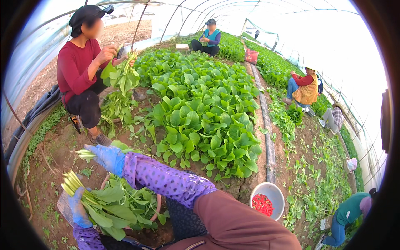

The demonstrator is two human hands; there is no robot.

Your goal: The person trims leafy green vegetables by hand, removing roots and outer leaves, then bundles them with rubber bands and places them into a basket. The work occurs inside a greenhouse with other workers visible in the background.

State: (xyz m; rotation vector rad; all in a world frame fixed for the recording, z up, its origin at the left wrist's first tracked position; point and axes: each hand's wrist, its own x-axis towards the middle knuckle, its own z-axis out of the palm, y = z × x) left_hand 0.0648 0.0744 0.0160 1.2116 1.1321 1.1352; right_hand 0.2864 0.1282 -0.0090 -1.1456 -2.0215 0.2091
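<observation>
My left hand (79, 207), in a blue glove, grips a thick bunch of leafy greens (109, 209). The pale green cut ends of the bunch point up and left, and the broad leaves spread to the right. Above it, my right hand (107, 157), also blue-gloved, holds a few pale stems (85, 154) apart from that bunch. A leaf shows behind the right wrist. Beneath the hands is a round pinkish tub (158, 206) heaped with loose greens (140, 195). Part of its rim is hidden by leaves. A flat board (65, 204) lies beside the left hand.
A bed of growing greens (203, 115) fills the middle. A pale basin (279, 198) of small red pieces (263, 204) stands right of my arm. A person in red (78, 67) crouches nearby, holding greens. A dark strip (265, 125) runs along the path. Several other people work in this plastic-covered tunnel.
</observation>
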